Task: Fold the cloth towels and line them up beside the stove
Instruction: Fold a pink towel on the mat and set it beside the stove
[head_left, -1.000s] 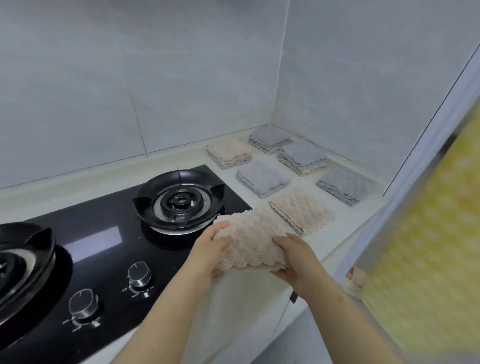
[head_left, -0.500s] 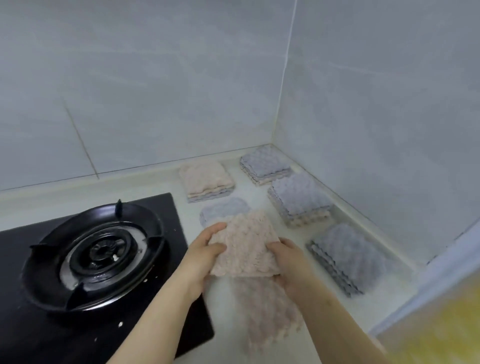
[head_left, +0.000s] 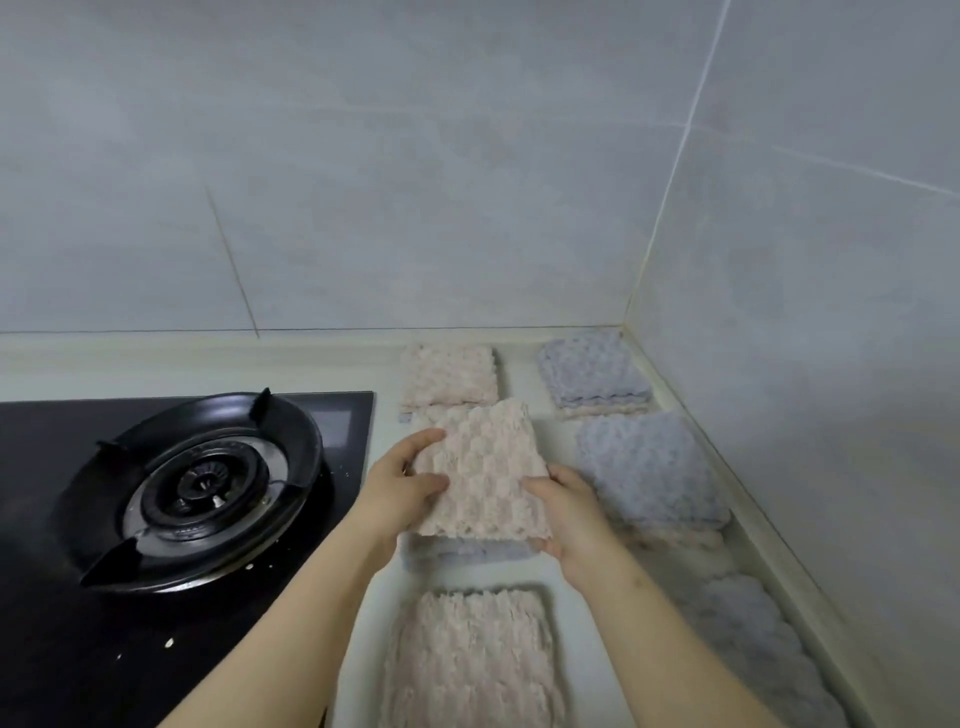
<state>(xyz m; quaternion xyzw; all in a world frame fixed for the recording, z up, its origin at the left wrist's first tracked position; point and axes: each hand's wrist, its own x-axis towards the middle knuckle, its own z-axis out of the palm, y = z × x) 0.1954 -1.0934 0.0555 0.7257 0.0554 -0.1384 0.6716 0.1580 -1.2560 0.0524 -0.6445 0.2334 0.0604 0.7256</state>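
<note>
Both hands are gripping one folded beige towel (head_left: 480, 470) above the counter (head_left: 519, 379), just R of the stove (head_left: 182, 519).

L hand (head_left: 397, 491): thumb and fingers are pinching the towel's L edge, thumb lying on top, fingertips pressing the upper L corner. Fingers are lying close together, not spread.

R hand (head_left: 569, 512): fingers are curling over the towel's R edge and pinching it near the lower R corner; underside of grip hidden, cannot tell how the remaining fingers are sitting.

Held towel is lying roughly flat, tilted slightly. Directly beneath the fingers a grey folded towel (head_left: 467, 551) is showing at its near edge only; contact between the two cannot be told.

Beyond the fingertips: beige stack (head_left: 449, 376) at the back wall. R of the R-hand fingers: grey stack (head_left: 649, 467), with another grey stack (head_left: 592, 371) behind it in the corner. Nearer the wrists: beige towel (head_left: 472, 654) lying flat; grey towel (head_left: 753, 639) under the R forearm side, blurred.

Burner (head_left: 200, 480) is sitting well L of the L hand.
</note>
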